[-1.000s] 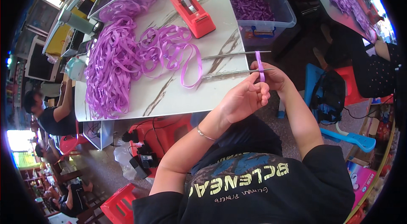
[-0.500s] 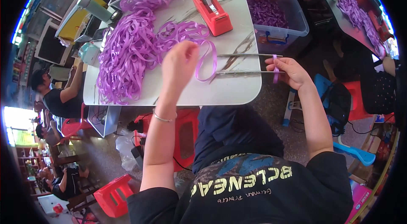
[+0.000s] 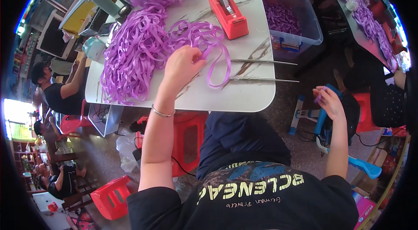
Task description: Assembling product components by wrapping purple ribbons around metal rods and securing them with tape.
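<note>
My left hand (image 3: pixel 185 65) is over the table, its fingers pinched on a strand of purple ribbon (image 3: pixel 229 70) that hangs in a loop to their right. Beside that hand lies a large tangled heap of purple ribbon (image 3: pixel 134 53). My right hand (image 3: pixel 331 104) is off the table's right side, fingers closed on a small folded piece of purple ribbon (image 3: pixel 320 97). Two thin metal rods, a far one (image 3: pixel 285 62) and a near one (image 3: pixel 285 80), stick out past the table's right edge with nothing around them.
A red tape dispenser (image 3: pixel 235 25) stands on the white marbled table (image 3: pixel 244 99). Beyond the right edge, a clear plastic bin (image 3: pixel 300 45) holds many purple ribbon pieces. A red stool (image 3: pixel 191 143) is under the near edge. Other people sit at the left and right.
My right hand has drawn the ribbon piece off the rod ends and moved right, toward me. My left hand has lowered slightly beside the ribbon loop.
</note>
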Action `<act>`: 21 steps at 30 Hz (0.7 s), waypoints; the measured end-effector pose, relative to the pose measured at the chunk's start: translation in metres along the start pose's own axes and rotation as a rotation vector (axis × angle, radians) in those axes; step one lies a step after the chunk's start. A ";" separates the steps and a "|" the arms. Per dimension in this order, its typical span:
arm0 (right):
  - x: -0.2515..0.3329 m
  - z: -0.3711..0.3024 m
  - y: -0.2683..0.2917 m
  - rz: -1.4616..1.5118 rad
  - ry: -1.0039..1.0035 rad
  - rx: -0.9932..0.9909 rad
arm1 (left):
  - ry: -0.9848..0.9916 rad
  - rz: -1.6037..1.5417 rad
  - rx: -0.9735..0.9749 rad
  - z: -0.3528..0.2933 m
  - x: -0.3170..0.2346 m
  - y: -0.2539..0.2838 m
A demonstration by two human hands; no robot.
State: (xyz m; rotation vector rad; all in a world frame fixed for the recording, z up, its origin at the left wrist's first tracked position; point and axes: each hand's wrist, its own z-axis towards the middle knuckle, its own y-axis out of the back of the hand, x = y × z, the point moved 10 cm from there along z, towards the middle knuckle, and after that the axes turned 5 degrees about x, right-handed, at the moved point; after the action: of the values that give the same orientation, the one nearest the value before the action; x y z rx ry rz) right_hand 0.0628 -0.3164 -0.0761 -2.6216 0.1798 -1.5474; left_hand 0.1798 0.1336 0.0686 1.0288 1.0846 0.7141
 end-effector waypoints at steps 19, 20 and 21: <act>-0.009 0.027 -0.068 -0.574 -0.060 0.225 | -0.508 -0.955 -0.638 -0.016 -0.105 0.204; -0.004 0.033 -0.079 -0.604 -0.063 0.333 | -0.639 -0.871 -0.479 -0.024 -0.127 0.199; 0.014 0.041 -0.088 -0.640 -0.010 0.349 | -0.679 -0.857 -0.385 -0.033 -0.139 0.192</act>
State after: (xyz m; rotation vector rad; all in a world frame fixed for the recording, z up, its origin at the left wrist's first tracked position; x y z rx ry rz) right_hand 0.1103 -0.2307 -0.0713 -2.5117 -0.9253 -1.5212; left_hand 0.1049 0.0957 0.2922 0.3407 0.6430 -0.1373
